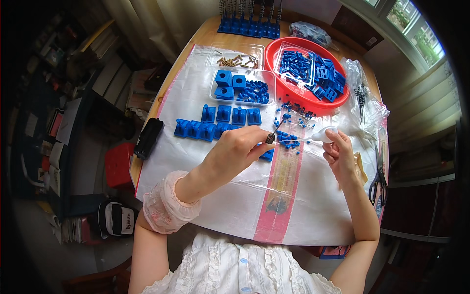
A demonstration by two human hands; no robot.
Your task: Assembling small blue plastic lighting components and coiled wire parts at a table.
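My left hand [239, 145] is closed, pinching a black round-ended piece [270, 138] with a thin dark rod slanting up from it. In my right hand [341, 156] is a small white squeeze bottle [325, 134]. Its thin nozzle points left, towards the black piece; whether they touch I cannot tell. Behind the hands lie small blue plastic parts [288, 142]. A blue block [267, 155] shows partly under my left hand. Further left stand several blue blocks [208, 113] in two rows, the nearer one partly hidden by that hand.
A clear tray [272, 100] holds blue parts; brass-coloured screws [240, 61] fill another. At back right sits a red basin [306, 101] of blue pieces. Blue stands with springs [249, 27] line the far edge. Scissors [377, 186] lie right, a black case [149, 138] left.
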